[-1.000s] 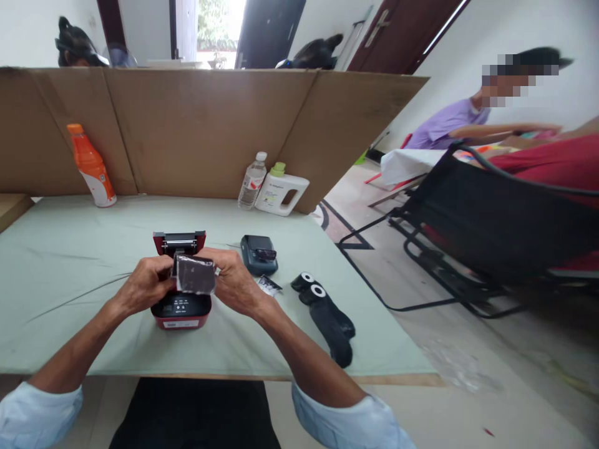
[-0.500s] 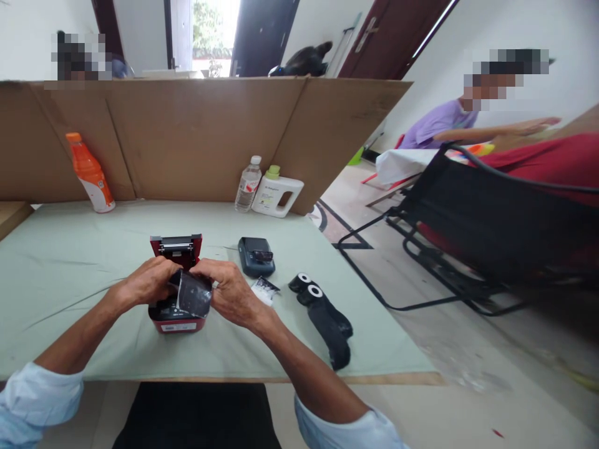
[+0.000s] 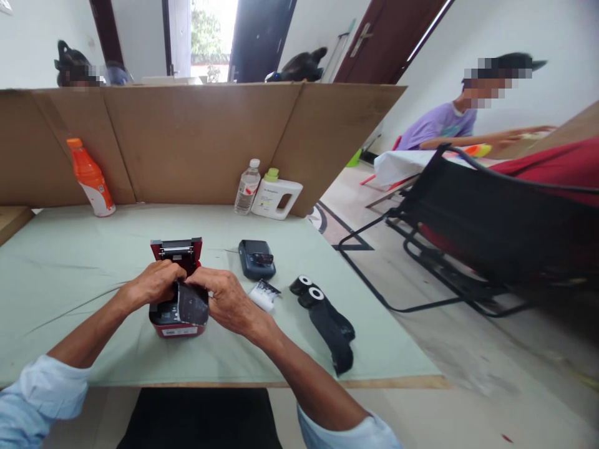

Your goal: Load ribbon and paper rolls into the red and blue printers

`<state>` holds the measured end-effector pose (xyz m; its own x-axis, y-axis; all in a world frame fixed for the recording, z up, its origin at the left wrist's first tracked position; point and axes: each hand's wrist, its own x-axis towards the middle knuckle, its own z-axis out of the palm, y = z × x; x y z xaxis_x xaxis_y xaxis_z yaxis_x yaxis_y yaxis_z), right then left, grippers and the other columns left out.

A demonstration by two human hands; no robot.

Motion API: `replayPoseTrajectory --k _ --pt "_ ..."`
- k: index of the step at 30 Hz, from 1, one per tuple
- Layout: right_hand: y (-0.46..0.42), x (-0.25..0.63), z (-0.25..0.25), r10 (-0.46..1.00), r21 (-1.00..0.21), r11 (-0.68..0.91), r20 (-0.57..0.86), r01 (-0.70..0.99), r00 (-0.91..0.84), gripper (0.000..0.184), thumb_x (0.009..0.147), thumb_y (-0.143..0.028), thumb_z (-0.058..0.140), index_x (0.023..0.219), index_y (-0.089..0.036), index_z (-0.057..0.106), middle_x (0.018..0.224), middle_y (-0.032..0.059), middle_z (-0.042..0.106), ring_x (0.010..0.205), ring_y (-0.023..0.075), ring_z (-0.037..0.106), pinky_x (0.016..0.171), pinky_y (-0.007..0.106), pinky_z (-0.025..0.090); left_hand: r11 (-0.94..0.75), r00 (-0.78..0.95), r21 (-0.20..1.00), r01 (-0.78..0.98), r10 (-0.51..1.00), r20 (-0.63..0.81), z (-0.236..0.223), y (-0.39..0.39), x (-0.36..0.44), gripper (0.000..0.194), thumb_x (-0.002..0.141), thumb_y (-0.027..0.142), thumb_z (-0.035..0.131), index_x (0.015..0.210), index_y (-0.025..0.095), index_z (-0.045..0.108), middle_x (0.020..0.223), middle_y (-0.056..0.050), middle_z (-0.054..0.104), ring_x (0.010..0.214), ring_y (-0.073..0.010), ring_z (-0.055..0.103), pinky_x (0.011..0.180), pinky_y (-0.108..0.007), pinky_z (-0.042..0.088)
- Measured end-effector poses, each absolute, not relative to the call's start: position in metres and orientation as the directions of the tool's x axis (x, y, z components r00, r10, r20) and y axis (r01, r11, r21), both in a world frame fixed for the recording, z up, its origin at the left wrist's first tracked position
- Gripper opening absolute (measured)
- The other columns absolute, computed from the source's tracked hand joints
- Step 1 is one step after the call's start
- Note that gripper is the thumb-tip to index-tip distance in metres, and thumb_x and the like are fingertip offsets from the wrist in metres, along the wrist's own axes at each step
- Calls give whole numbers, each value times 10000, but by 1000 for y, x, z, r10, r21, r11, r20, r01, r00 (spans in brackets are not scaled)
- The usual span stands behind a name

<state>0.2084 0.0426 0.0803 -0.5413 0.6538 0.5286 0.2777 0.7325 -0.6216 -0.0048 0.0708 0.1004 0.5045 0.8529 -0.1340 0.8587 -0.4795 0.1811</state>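
A small red and black label printer (image 3: 180,330) stands on the cloth with its lid (image 3: 176,247) raised. Just over its body my two hands come close together, holding a dark, thin sheet of film (image 3: 193,305) with a pale edge. My left hand (image 3: 156,280) is closed at the sheet's upper left, its fingertips partly hidden. At the upper right, my right hand (image 3: 229,296) pinches the same sheet, thumb and fingers closed. The sheet hangs down over the printer's front right and covers part of its inside.
Right of the printer lie a dark portable device (image 3: 256,259), a crumpled white and black packet (image 3: 264,294) and black rolls with white cores (image 3: 316,293). Bottles stand at the back by a cardboard screen (image 3: 196,143). A folding chair (image 3: 491,231) and a person (image 3: 440,128) are farther right.
My left fingers have moved right, closer to my right hand. The dark film has dropped slightly and its front hangs lower over the printer. The view has tipped a little.
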Motion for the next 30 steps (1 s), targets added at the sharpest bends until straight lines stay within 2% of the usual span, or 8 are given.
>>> replayPoseTrajectory --k 3,9,13,17,21,24,26,30 --pt "42 209 77 639 -589 750 529 300 -559 289 871 10 585 1016 -177 750 959 70 778 853 187 721 774 285 519 -480 504 174 860 853 -139 102 69 -4 287 804 64 636 1023 210 751 970 -67 751 919 -237 684 791 -302 486" --pt "38 209 74 608 -505 787 536 355 -586 305 867 18 571 1015 -184 745 936 64 762 839 192 698 756 287 503 -483 560 363 796 816 -142 112 55 -9 251 786 45 560 872 196 740 886 -38 767 799 -191 673 717 -276 454" --pt "30 206 73 565 -390 825 534 410 -629 285 855 -4 590 1020 -189 732 938 74 749 844 211 680 755 307 506 -484 569 407 775 815 -114 115 49 -9 265 772 38 521 814 188 736 864 -49 783 771 -184 674 704 -269 447" --pt "18 206 70 518 -330 855 587 400 -622 256 868 -28 597 1026 -184 725 979 102 760 875 236 687 780 339 533 -516 590 439 736 807 -41 115 46 -13 296 816 64 509 899 196 761 901 -60 794 819 -195 687 756 -274 478" --pt "20 210 74 586 -498 807 603 318 -541 276 869 -16 587 1025 -182 742 958 95 778 861 221 715 787 326 549 -513 577 482 710 817 19 117 44 -18 344 829 64 508 1017 216 753 1010 -51 792 914 -200 697 819 -279 486" --pt "38 211 88 678 -637 714 525 290 -515 311 853 12 574 993 -192 763 929 64 795 819 187 718 766 294 533 -481 575 507 715 817 -36 118 47 -16 233 817 73 537 863 197 729 845 -27 755 779 -181 662 727 -259 470" --pt "51 211 101 709 -676 675 481 297 -516 312 826 28 583 955 -180 777 920 57 803 801 176 716 751 281 514 -466 580 543 698 813 -48 119 51 -13 197 796 63 548 780 182 705 761 -11 719 712 -163 626 679 -243 453" --pt "65 213 123 744 -778 593 431 209 -510 274 835 -4 605 926 -177 798 876 28 802 772 156 710 716 248 502 -427 525 642 636 850 45 121 53 -14 247 886 100 493 795 167 713 725 10 670 660 -132 570 635 -222 433"
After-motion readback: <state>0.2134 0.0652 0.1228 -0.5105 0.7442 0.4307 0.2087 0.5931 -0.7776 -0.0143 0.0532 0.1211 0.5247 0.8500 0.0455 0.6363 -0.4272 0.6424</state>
